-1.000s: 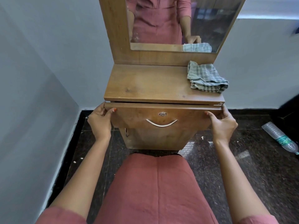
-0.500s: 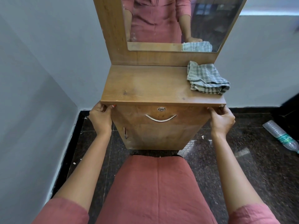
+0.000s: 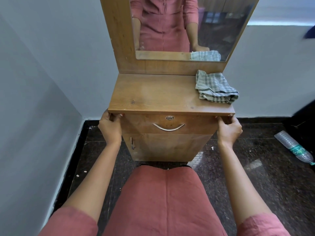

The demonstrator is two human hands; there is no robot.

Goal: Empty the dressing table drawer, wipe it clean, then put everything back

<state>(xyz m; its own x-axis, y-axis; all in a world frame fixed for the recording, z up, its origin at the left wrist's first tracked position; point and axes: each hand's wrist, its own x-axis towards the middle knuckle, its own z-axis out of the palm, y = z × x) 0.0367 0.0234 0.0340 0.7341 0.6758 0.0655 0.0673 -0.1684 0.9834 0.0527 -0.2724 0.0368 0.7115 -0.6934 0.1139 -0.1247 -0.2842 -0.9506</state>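
The wooden dressing table (image 3: 158, 94) stands in front of me, and its drawer (image 3: 196, 124), with a curved metal handle (image 3: 168, 127) and a lock, sits flush under the top. My left hand (image 3: 110, 128) grips the drawer front's left edge, fingertips tucked under the tabletop. At the right edge my right hand (image 3: 229, 129) holds on the same way. A folded green checked cloth (image 3: 214, 87) lies on the tabletop's back right corner. The drawer's inside is hidden.
A mirror (image 3: 213, 23) rises behind the tabletop. Below the drawer is a cabinet door (image 3: 167, 147). A plastic bottle (image 3: 294, 147) lies on the dark floor at the right. A grey wall stands close on the left, and my knees are just before the cabinet.
The drawer stood slightly pulled out a second ago; both hands have pushed it in until its front sits under the tabletop.
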